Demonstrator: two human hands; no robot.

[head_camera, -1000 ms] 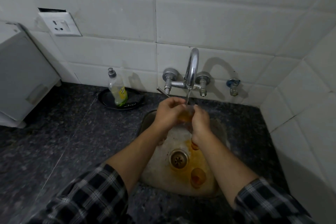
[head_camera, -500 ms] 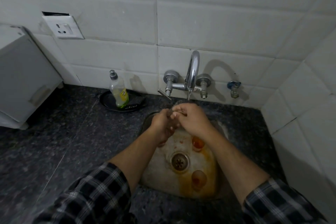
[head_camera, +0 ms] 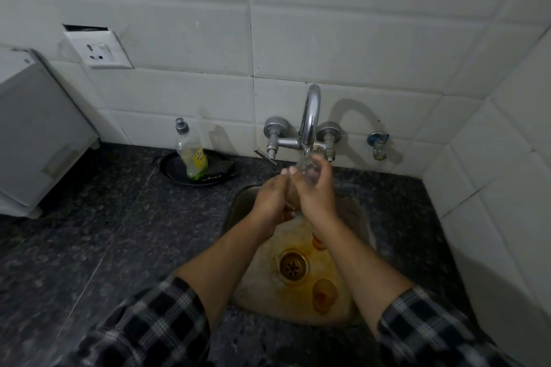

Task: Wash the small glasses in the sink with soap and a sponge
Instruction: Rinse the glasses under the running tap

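Both hands meet over the steel sink [head_camera: 362,226], right under the tap [head_camera: 310,116], where water is running. My right hand [head_camera: 316,191] grips a small clear glass [head_camera: 309,168] in the stream. My left hand [head_camera: 272,199] curls against the lower side of that glass. Two more small glasses with amber residue lie in the basin: one [head_camera: 317,244] partly hidden by my right forearm, the other [head_camera: 323,295] nearer me, past the drain [head_camera: 293,265]. The soap bottle [head_camera: 192,155] and a dark sponge [head_camera: 220,168] sit on a black plate [head_camera: 173,171].
A dark granite counter [head_camera: 104,232] surrounds the sink. A white appliance [head_camera: 38,140] stands at the far left below a wall socket [head_camera: 98,50]. A tiled side wall [head_camera: 492,202] closes in on the right, with a small valve [head_camera: 378,144] on the back wall.
The glass has come up into the water stream and now looks clear instead of amber. My right hand shifted from covering the left hand to holding the glass higher.
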